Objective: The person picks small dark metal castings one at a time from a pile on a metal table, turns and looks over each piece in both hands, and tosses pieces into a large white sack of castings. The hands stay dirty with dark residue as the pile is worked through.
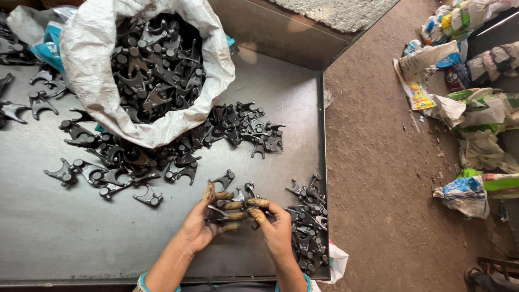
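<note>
From above, looking down over the person's head, both hands meet near the front edge of the desk (65,238), a dark grey metal sheet with a raised rim. The left hand (203,224) is curled, its stained fingers closed around a small black metal part (224,208) with forked arms. The right hand (273,227) is curled too, its fingertips pinching the same cluster of black parts from the other side, so the two hands touch the piece together. I cannot tell whether it is one part or two pressed against each other. Bangles (142,283) show at the left wrist.

Just to the right of the hands, along the desk's right rim, lies a sorted pile of the same black parts (308,221), tightly stacked. Farther back, a white woven sack (81,59) lies on its side with its mouth open toward the person, full of these parts. A loose spill of them (162,151) spreads out from the sack's mouth across the middle of the desk, and a few stray pieces (32,100) lie at the left edge.

To the right of the desk is a bare dirt floor (378,162). Along its far right side lie crumpled bags and wrappers (470,113) in white, green and blue, well apart from the desk.
</note>
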### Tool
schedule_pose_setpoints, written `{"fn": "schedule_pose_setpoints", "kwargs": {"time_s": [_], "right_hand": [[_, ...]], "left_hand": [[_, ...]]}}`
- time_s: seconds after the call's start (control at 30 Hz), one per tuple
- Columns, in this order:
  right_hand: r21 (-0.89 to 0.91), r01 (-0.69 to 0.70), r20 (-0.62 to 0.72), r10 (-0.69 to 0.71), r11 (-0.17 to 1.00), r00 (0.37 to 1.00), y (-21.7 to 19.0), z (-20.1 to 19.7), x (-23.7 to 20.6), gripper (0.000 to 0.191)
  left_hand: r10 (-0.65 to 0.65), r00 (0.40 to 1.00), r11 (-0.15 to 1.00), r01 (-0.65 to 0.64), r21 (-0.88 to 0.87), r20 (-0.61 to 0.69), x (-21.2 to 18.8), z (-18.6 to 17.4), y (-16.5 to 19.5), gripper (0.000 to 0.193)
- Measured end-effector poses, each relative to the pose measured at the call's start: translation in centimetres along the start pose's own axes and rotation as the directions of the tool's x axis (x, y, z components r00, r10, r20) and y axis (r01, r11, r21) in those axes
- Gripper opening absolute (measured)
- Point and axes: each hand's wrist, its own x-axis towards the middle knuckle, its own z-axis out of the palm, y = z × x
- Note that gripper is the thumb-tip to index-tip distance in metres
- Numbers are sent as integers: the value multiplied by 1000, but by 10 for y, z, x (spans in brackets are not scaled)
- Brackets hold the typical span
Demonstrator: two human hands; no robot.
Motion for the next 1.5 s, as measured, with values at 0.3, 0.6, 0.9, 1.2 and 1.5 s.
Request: {"fn": "schedule_pose_setpoints", "kwargs": {"time_s": [0.3,0.6,0.9,1.2,1.5], "right_hand": [[-865,234,99,-306,444,947,1,35,-1,50],[-551,16,-88,-78,834,993,18,4,17,34],[-119,-137,79,147,983,986,-3,0,17,23],[-859,181,43,-286,479,957,-16,34,58,35],[-774,181,133,-124,606,983,-5,2,27,33]], "left_hand": [[198,980,970,-196,140,3,-23,41,52,37],[86,996,940,-82,332,4,-15,46,58,51],[-7,999,988,1,152,37,-15,26,13,41],[56,998,997,-58,-53,-40,-12,-18,26,32],[90,996,993,-88,-74,24,-17,-14,34,31]]}}
